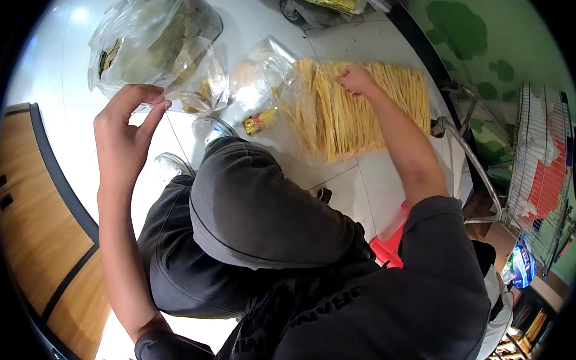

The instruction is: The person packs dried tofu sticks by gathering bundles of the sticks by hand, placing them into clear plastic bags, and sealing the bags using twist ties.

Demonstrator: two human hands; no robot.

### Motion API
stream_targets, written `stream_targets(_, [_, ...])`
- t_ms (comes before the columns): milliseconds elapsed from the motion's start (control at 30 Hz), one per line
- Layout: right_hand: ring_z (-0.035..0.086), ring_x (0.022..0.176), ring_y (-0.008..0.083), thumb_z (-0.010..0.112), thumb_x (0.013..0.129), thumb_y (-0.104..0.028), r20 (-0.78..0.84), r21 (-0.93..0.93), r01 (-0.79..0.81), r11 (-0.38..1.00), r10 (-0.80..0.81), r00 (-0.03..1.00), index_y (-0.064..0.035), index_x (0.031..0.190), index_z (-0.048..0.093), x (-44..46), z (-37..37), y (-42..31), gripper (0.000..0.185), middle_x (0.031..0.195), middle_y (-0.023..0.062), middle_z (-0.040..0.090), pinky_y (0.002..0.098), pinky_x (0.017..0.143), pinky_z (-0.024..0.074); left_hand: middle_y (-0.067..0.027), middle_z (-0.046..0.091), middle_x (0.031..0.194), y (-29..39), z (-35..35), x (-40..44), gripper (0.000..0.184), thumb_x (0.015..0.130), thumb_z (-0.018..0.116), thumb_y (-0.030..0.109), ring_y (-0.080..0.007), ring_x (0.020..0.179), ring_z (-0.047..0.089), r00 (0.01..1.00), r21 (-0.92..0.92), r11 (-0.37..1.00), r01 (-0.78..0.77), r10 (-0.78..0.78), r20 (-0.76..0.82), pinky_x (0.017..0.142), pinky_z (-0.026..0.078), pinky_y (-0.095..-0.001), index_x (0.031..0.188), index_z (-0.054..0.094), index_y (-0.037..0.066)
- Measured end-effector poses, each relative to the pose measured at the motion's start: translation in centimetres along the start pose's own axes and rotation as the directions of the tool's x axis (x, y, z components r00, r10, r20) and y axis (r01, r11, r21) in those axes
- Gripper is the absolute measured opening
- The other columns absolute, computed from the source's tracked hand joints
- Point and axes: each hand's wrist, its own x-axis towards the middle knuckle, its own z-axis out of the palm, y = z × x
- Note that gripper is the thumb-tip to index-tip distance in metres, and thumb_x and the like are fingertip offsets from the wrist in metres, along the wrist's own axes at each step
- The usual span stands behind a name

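My left hand [133, 112] is raised at the upper left, thumb and forefinger brought together in a pinch. Anything between those fingertips is too small to make out. Just beyond it stands a large clear plastic bag [160, 48] of dull greenish, leaf-like pieces. My right hand [358, 81] is closed over the upper part of a wide layer of pale yellow flat strips [346, 124], spread side by side on the floor. Its fingertips are partly hidden, so whether they grip a strip cannot be seen. Clear plastic [298, 116] covers the strips' left end.
A small yellow-and-red packet [259, 121] and crumpled clear bags [259, 79] lie between my hands. My bent knee [250, 200] is in front. A metal-tube frame [471, 154] and wire rack [535, 178] stand right, a wooden cabinet [45, 226] left, a red plastic object [388, 246] beside me.
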Motion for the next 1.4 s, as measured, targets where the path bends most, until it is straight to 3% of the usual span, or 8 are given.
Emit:
stream_targets(233, [0.065,0.066,0.0266,0.084,0.080,-0.038,0.293,-0.281,-0.272,0.920,0.352,0.889,0.0014,0.108,0.067,-1.5,6.7,-1.3,0.051,0.083,0.0140,0.067,0.0391,0.056,0.0552,-0.0083,0.074,0.096,-0.4,-0.2,0.3,0.012,0.086,0.078,0.006,-0.0204,0.089,0.072,1.000,-0.041,0.999,-0.001,0.001,0.018,0.057,0.055,-0.0306,0.094,0.071,0.000])
stream_targets(433, [0.063,0.057,0.0277,0.081,0.083,-0.028,0.156,-0.242,-0.133,0.961,0.174,0.972,0.0050,0.093,0.069,0.2,10.6,2.6,0.037,0.075,0.0169,0.067,0.0410,0.052,0.0550,-0.0076,0.073,0.098,-0.5,-0.4,0.7,0.010,0.088,0.076,0.008,-0.0197,0.086,0.071,0.992,-0.052,0.991,-0.121,0.123,0.038,0.048,0.056,-0.0295,0.094,0.071,0.001])
stream_targets(500, [0.062,0.055,0.0270,0.080,0.085,-0.028,0.177,-0.229,-0.114,0.967,0.156,0.972,0.0054,0.093,0.069,0.5,10.9,3.2,0.036,0.074,0.0163,0.067,0.0405,0.049,0.0528,-0.0112,0.074,0.101,-0.4,-0.6,0.7,0.013,0.086,0.077,0.004,-0.0223,0.095,0.071,0.987,-0.069,0.992,-0.110,0.117,0.113,0.081,0.057,-0.0336,0.096,0.072,-0.002])
stream_targets(733, [0.055,0.054,0.0226,0.073,0.091,-0.025,0.363,0.043,-0.050,0.998,0.031,0.931,0.0044,0.101,0.067,0.7,9.7,4.5,0.032,0.073,0.0107,0.063,0.0377,0.048,0.0445,-0.0112,0.072,0.107,-0.5,-1.0,0.3,0.009,0.088,0.073,0.002,-0.0245,0.096,0.071,0.981,-0.077,0.991,-0.113,0.124,0.151,0.074,0.058,-0.0349,0.096,0.073,0.000])
stream_targets(1000, [0.060,0.091,0.0124,0.063,0.100,-0.017,-0.089,0.243,0.339,0.909,-0.327,0.941,-0.0032,0.117,0.060,-11.8,-3.5,-7.6,0.022,0.104,0.0057,0.065,0.0266,0.078,0.0491,-0.0104,0.073,0.104,-1.2,-2.2,-0.9,0.017,0.095,0.070,0.018,-0.0233,0.087,0.071,0.990,0.018,0.991,-0.129,0.128,0.065,0.066,0.056,-0.0327,0.096,0.076,0.002])
stream_targets(1133, [0.059,0.094,0.0129,0.057,0.105,-0.012,-0.352,0.533,0.738,0.414,-0.684,0.638,-0.0059,0.120,0.057,-22.0,-8.2,-15.7,0.017,0.108,0.0063,0.063,0.0291,0.078,0.0496,-0.0110,0.073,0.102,-1.6,-2.1,-1.2,0.021,0.098,0.067,0.020,-0.0222,0.085,0.070,0.999,0.006,0.999,0.039,-0.039,0.018,0.067,0.056,-0.0315,0.100,0.076,0.001])
stream_targets(1300, [0.062,0.096,0.0189,0.058,0.104,-0.012,-0.567,0.680,0.710,-0.182,-0.744,0.352,-0.0005,0.123,0.057,-27.8,-6.7,-23.5,0.022,0.114,0.0139,0.063,0.0340,0.080,0.0541,-0.0118,0.073,0.104,-1.8,-1.9,-1.7,0.020,0.099,0.063,0.015,-0.0214,0.085,0.070,0.996,-0.083,0.993,0.079,-0.081,-0.023,0.072,0.057,-0.0319,0.106,0.075,-0.001])
stream_targets(1400, [0.065,0.089,0.0192,0.062,0.103,-0.014,-0.620,0.585,0.809,-0.056,-0.675,0.401,0.0011,0.117,0.059,-27.8,-3.2,-27.1,0.022,0.110,0.0156,0.068,0.0346,0.075,0.0570,-0.0136,0.072,0.108,-1.9,-1.5,-2.0,0.023,0.096,0.060,0.007,-0.0225,0.087,0.071,0.993,-0.142,0.983,0.118,-0.121,-0.012,0.076,0.058,-0.0342,0.114,0.072,-0.001])
